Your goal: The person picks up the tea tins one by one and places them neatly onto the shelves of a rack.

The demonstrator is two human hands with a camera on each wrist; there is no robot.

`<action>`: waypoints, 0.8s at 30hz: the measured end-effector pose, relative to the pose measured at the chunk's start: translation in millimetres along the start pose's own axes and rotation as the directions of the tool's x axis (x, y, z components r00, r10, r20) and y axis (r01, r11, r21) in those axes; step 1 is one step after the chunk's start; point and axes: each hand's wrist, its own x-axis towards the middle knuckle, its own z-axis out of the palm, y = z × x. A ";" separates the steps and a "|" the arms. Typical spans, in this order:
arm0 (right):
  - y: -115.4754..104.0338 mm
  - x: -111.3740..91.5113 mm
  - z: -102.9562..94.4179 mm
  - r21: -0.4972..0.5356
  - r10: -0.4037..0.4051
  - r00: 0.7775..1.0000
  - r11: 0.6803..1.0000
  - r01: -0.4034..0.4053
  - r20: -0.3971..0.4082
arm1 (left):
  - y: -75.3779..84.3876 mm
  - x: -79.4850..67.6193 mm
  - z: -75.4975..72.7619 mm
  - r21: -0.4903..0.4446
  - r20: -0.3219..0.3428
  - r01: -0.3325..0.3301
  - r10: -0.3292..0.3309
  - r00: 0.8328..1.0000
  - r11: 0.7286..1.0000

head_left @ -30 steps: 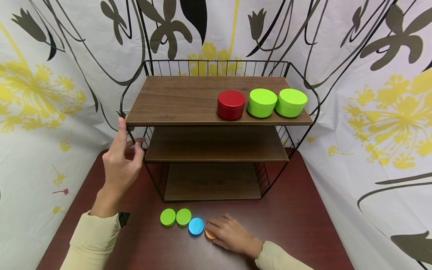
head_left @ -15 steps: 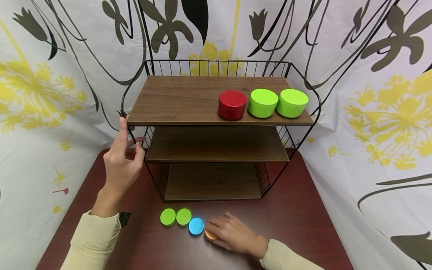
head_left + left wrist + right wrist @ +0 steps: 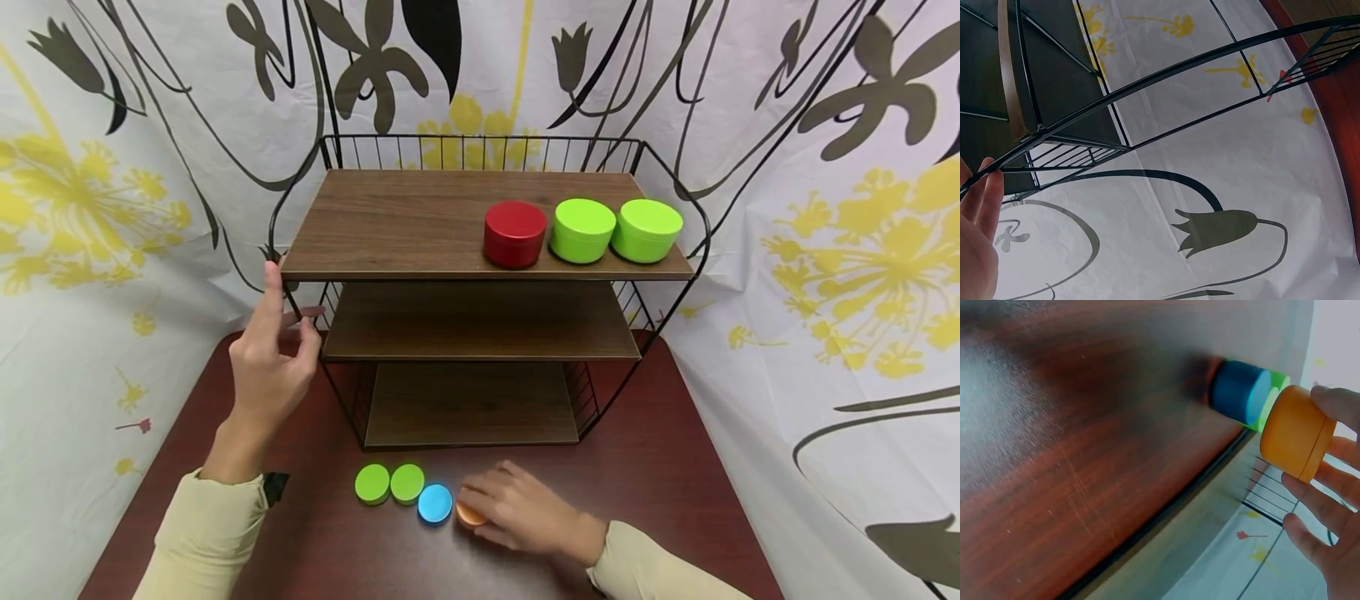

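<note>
My left hand (image 3: pixel 266 362) grips the black wire frame (image 3: pixel 1172 67) at the left side of a three-tier shelf rack, index finger pointing up along the top board's corner. On the tabletop in front of the rack, my right hand (image 3: pixel 521 510) holds a small round orange container (image 3: pixel 471 510). The right wrist view shows the thumb on one side of the orange container (image 3: pixel 1294 434) and fingertips on the other. Just left of it stands a blue round container (image 3: pixel 435 504), followed by two green ones (image 3: pixel 372 484) side by side.
On the rack's wooden top board (image 3: pixel 397 217), a red canister (image 3: pixel 514 235) and two bright green canisters (image 3: pixel 582 231) stand toward the right. Two lower boards (image 3: pixel 480 321) sit beneath. A patterned white curtain (image 3: pixel 817 275) surrounds the dark red table (image 3: pixel 675 492).
The right wrist and sleeve have shifted slightly right, and the knuckles sit a little higher, while the fingers stay at the orange container. My left hand keeps its place on the frame.
</note>
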 end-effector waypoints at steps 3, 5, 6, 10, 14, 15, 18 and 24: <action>1.7 2.6 -7.2 0.001 -0.005 1.000 1.000 0.005 -0.008 | 0.4 0.3 0.0 -0.001 0.000 -0.001 0.001 1.000 1.000; 2.8 4.5 -12.8 0.004 -0.008 1.000 1.000 0.008 -0.019 | 0.5 0.5 0.0 -0.002 0.001 -0.002 0.002 1.000 1.000; 3.4 5.4 -15.7 0.008 -0.010 1.000 1.000 0.010 -0.025 | 0.5 0.5 0.1 -0.003 0.002 -0.003 0.003 1.000 1.000; 4.8 7.9 -25.8 0.006 -0.028 0.999 1.000 0.028 -0.023 | 0.6 0.3 0.0 0.001 0.005 -0.005 0.005 1.000 1.000; 5.7 10.0 -34.9 -0.010 -0.047 0.999 0.999 0.046 -0.012 | 0.5 0.2 0.2 0.002 0.003 -0.006 0.006 1.000 1.000; 5.9 10.7 -37.0 -0.010 -0.049 0.999 0.999 0.049 -0.013 | 0.4 0.3 0.3 0.002 0.002 -0.007 0.007 1.000 1.000; 5.9 12.4 -43.1 -0.018 -0.055 0.998 0.998 0.055 -0.011 | 0.4 0.3 0.6 0.001 -0.002 -0.007 0.007 1.000 1.000; 7.3 17.4 -59.5 -0.035 -0.088 0.996 0.996 0.087 -0.028 | 1.0 0.1 -0.2 0.004 0.002 -0.007 0.007 1.000 1.000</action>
